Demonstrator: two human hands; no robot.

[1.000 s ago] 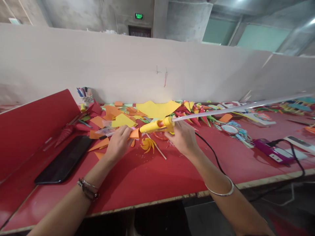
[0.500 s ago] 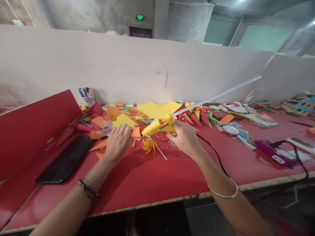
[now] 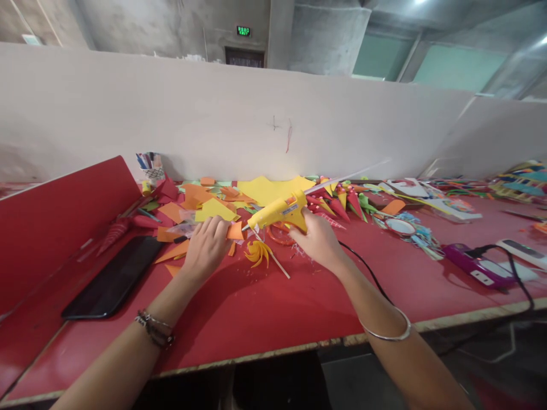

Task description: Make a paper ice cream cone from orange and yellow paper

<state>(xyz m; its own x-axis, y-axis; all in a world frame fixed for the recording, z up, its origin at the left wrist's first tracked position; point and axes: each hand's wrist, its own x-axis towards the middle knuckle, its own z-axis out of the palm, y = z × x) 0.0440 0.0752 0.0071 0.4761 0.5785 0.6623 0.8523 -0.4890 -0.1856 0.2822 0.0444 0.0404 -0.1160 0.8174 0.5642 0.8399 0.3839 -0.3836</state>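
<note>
Between the fingers of my left hand [image 3: 207, 245] is a small piece of orange paper [image 3: 235, 230], its edge sticking out to the right. My right hand [image 3: 319, 242] is wrapped round the handle of a yellow hot glue gun [image 3: 276, 212]. The gun's nozzle points left and down, at the edge of the orange paper; whether they touch I cannot tell. A long clear glue stick [image 3: 348, 175] juts from the gun's back end. Just below the nozzle a yellow paper pinwheel [image 3: 257, 253] on a thin stick lies on the red table [image 3: 265, 319].
A black phone [image 3: 113, 279] lies at left beside an upright red board [image 3: 64, 222]. Coloured paper scraps [image 3: 216, 210] and red and yellow paper cones [image 3: 352, 202] line the back. A purple power strip [image 3: 478, 265] sits at right, and a black cord [image 3: 370, 266] runs past my right wrist.
The glue gun's body has tilted so its back end is higher, and the glue stick has swung about behind it. My left hand keeps the orange paper nearly still.
</note>
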